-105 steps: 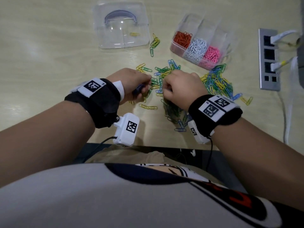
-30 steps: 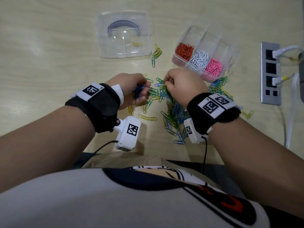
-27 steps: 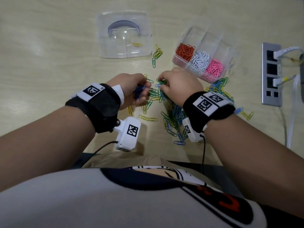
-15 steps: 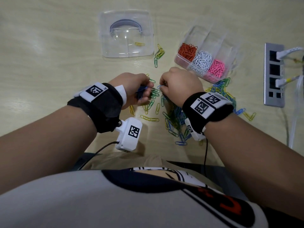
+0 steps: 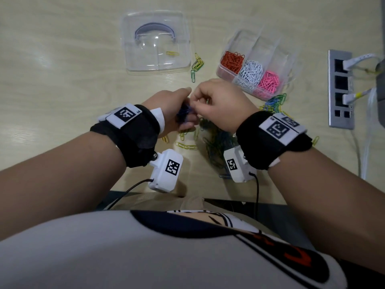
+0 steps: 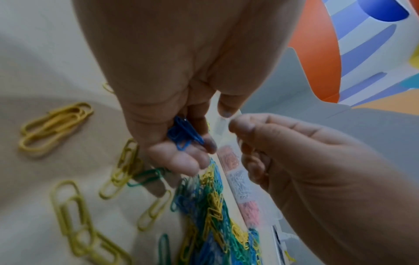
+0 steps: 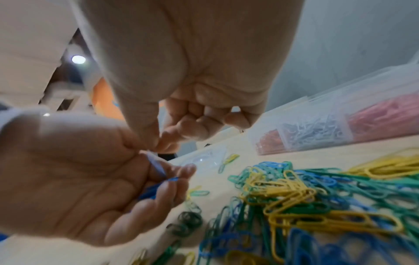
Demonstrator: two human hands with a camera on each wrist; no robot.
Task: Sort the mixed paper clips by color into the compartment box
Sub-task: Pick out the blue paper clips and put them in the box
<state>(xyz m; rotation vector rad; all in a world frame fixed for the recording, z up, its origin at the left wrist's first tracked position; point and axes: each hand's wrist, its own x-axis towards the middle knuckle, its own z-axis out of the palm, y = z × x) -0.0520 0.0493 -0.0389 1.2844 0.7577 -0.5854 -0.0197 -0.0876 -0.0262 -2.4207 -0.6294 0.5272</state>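
Observation:
My left hand (image 5: 179,105) curls its fingers round a small bunch of blue paper clips (image 6: 184,134), palm turned toward the right hand. The right hand (image 5: 196,102) is right against it, thumb and forefinger pinched together at the top of a blurred blue clip (image 7: 156,165) over the left fingers. Both hands hover above the mixed pile (image 7: 294,197) of blue, green and yellow clips. The clear compartment box (image 5: 260,46) stands at the back right. It holds orange clips (image 5: 232,61), white clips (image 5: 251,74) and pink clips (image 5: 268,82) in separate compartments.
A clear lid (image 5: 156,40) with one yellow clip on it lies at the back left, with a few loose clips (image 5: 196,65) beside it. A grey socket strip (image 5: 340,88) with plugged cables sits at the far right. The table's near edge runs just under my wrists.
The right hand left the pile and moved left to meet the left hand, bringing a blue clip to the bunch. The left hand rose slightly and kept its bunch.

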